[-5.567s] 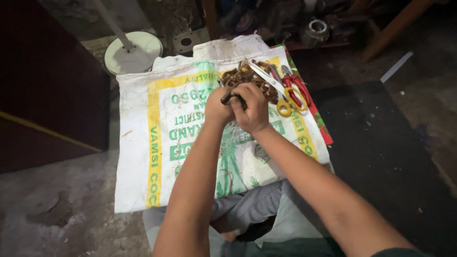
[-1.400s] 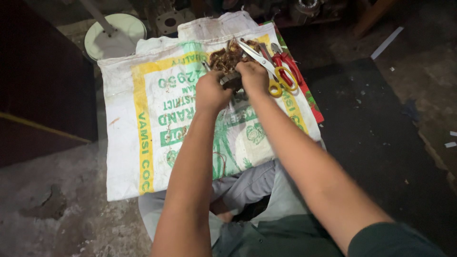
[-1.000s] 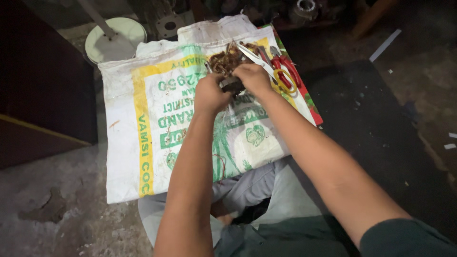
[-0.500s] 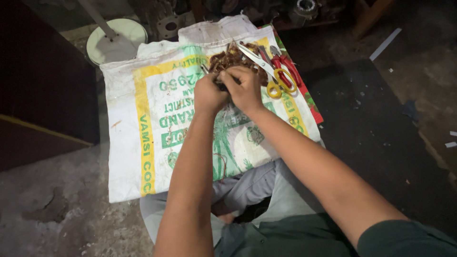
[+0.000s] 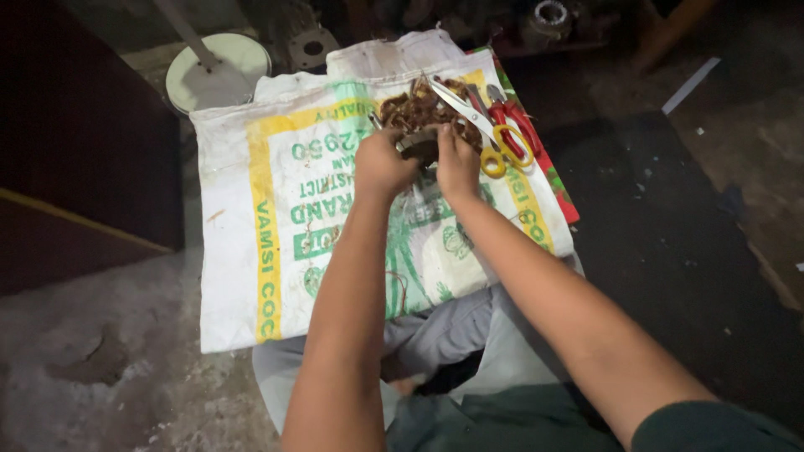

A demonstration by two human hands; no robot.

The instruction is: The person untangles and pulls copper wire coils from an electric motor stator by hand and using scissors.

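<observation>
My left hand (image 5: 381,164) and my right hand (image 5: 456,162) meet over the far part of a white woven sack (image 5: 276,251) with green and yellow print, spread on the floor. Both hands grip a small dark metal part (image 5: 419,144) wound with copper wire, held between them. Just beyond them lies a tangled heap of brown copper wire (image 5: 414,107). Yellow-handled scissors (image 5: 481,134) and a red-handled cutter (image 5: 515,125) rest on the sack, right of my right hand.
A pale round disc with a pole (image 5: 219,71) stands at the back left. Round metal parts (image 5: 311,48) lie behind the sack. A dark cabinet (image 5: 75,142) is at the left, a dark mat (image 5: 670,251) at the right. My grey-trousered knees (image 5: 435,335) are under the sack's near edge.
My hands have stayed together on the wound part by the wire heap, shifting slightly as they work it. The view has drifted a little.
</observation>
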